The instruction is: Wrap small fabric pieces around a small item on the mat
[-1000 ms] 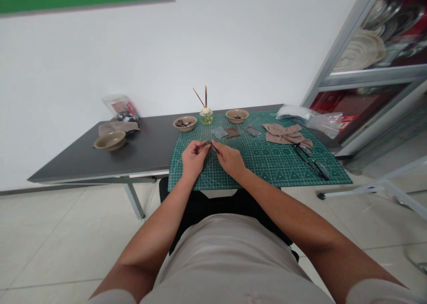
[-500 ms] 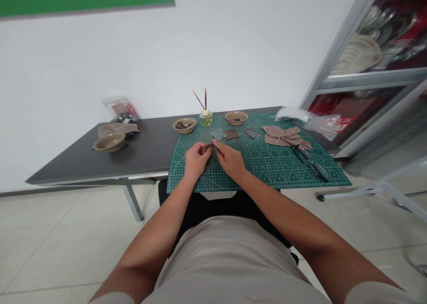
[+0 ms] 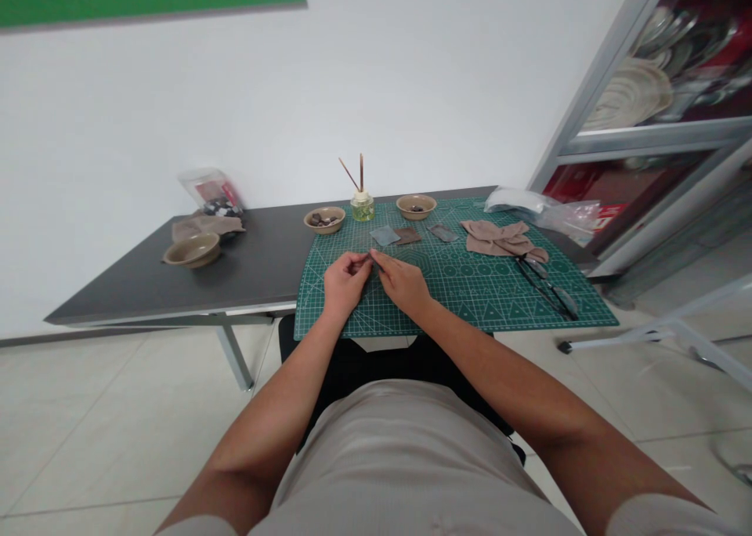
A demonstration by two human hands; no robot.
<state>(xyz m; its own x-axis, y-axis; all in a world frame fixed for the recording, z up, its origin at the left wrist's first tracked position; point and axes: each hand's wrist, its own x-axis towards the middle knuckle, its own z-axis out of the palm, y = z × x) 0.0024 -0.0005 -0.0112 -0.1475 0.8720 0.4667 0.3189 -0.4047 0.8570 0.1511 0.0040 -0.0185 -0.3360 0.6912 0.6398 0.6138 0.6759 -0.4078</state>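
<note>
One small piece [image 3: 370, 260], mostly hidden, sits pinched between left hand [image 3: 344, 284] and right hand [image 3: 404, 284], seemingly mid-work; beyond the hands, lumps [image 3: 317, 219] lie in a left bowl [image 3: 325, 229] and a right bowl [image 3: 417, 215], finished or not I cannot tell

Craft-style indoor workspace, green cutting mat [image 3: 499, 289] on grey table [image 3: 258, 263], tiled floor [image 3: 117, 418], glass-fronted cabinet [image 3: 658, 139]

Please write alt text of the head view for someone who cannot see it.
A person's left hand and right hand are close together over a green cutting mat; anything held is unclear. Behind them stand two tan bowls of small dark objects and a bottle with sticks. A crumpled cloth and glasses lie to the right.
</note>
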